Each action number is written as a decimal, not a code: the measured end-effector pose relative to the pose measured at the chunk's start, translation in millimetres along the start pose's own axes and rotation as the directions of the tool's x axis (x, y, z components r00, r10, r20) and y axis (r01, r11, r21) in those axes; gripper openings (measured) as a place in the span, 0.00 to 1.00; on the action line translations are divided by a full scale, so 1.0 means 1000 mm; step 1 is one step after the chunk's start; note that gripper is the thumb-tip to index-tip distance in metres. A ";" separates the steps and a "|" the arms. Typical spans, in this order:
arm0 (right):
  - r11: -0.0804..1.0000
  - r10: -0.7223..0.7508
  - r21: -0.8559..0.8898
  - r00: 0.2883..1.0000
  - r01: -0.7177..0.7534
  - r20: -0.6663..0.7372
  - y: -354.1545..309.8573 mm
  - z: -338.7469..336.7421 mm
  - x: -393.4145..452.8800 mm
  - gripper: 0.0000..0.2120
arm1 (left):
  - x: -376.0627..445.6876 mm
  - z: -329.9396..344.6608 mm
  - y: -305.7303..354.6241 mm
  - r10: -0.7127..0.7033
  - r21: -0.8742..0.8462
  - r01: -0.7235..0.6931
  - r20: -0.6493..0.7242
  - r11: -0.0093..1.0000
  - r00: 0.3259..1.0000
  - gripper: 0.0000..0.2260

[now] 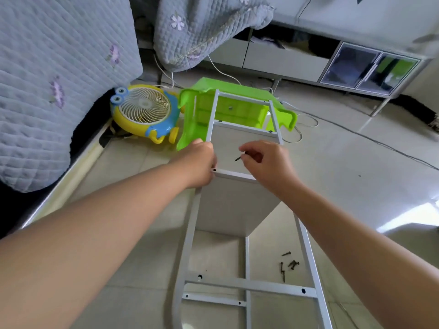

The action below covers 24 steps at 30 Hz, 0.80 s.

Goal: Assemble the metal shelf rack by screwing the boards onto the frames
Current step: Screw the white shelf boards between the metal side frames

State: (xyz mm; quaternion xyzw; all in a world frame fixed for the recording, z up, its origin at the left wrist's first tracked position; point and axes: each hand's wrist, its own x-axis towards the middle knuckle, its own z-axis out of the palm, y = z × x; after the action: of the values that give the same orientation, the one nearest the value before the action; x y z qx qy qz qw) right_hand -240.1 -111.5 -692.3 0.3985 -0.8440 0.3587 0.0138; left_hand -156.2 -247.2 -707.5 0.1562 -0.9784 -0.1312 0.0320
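A grey metal frame [187,238] lies across the floor, its far end propped on a green plastic stool [190,119]. A white board [234,205] stands under the frame's middle crossbar [234,175]. My left hand [198,162] grips the frame's left rail beside a screw hole in that crossbar. My right hand [266,160] hovers above the crossbar and pinches a dark screw [238,158], point aimed down-left. Several loose dark screws [288,263] lie on the floor tiles inside the frame near its right rail.
A yellow and blue toy-shaped fan [145,112] sits on the floor left of the stool. A quilted grey cover [54,79] drapes furniture on the left. A low white cabinet [332,60] runs along the back, with white cables [306,124] on the tiles.
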 end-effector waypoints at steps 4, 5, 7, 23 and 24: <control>1.000 0.016 0.010 0.999 -0.016 0.031 -0.003 0.005 0.005 0.04 | 0.006 0.002 0.000 -0.027 -0.061 0.026 -0.011 0.998 1.000 0.09; 1.000 0.011 0.005 0.999 -0.011 0.040 -0.004 0.007 0.006 0.04 | 0.007 0.002 -0.001 -0.035 -0.075 0.033 -0.018 0.997 0.999 0.08; 1.000 0.012 0.017 0.999 -0.013 0.045 -0.006 0.012 0.008 0.03 | 0.008 0.005 -0.004 -0.048 -0.124 0.042 -0.043 0.991 0.998 0.09; 0.994 -0.111 -0.006 0.994 0.110 -0.017 -0.007 0.035 0.005 0.03 | -0.022 0.015 -0.030 0.147 -0.037 -0.144 0.071 0.989 0.987 0.29; 0.990 -0.137 -0.028 0.990 0.137 -0.013 -0.007 0.035 0.005 0.03 | -0.023 0.015 -0.030 0.137 -0.042 -0.135 0.056 0.990 0.989 0.31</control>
State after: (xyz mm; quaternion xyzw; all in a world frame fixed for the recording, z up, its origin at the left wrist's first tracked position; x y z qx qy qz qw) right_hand -229.6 -139.3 -713.3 0.4527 -0.8193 0.3484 0.0500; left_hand -127.3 -263.3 -730.7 0.0847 -0.9846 -0.1521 0.0152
